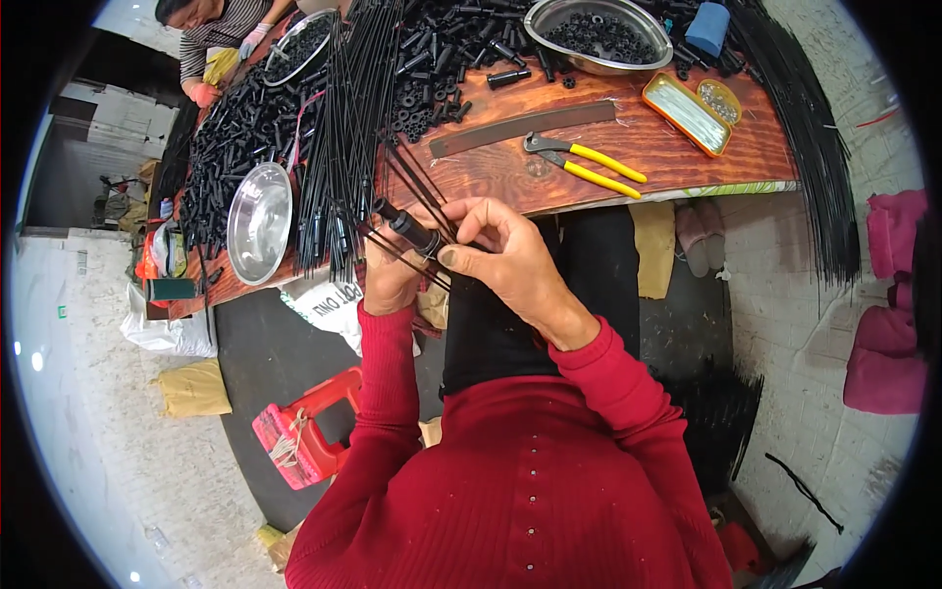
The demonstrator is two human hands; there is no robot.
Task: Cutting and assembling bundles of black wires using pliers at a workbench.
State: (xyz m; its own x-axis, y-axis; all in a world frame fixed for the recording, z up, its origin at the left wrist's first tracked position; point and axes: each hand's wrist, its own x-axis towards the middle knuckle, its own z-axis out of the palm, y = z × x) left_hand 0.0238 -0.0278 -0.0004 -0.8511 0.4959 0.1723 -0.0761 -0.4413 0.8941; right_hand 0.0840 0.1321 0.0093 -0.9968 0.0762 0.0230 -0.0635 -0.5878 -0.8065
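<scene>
Black plastic cylindrical sleeve (410, 229) pinched between left hand (390, 280) and right hand (510, 257) fingers — light, rigid; thin black rods (424, 191) likely springy — grip at the sleeve.

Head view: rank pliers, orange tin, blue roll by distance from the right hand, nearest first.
From the right hand:
1. Yellow-handled pliers, on the table just beyond the hand, slightly right.
2. Orange tin, farther right, near the table's right end.
3. Blue roll, far right corner, beside the steel bowl.

Assembly workshop: bench (687, 157) w/ black parts (235, 137) (pliers (589, 162) too).
</scene>
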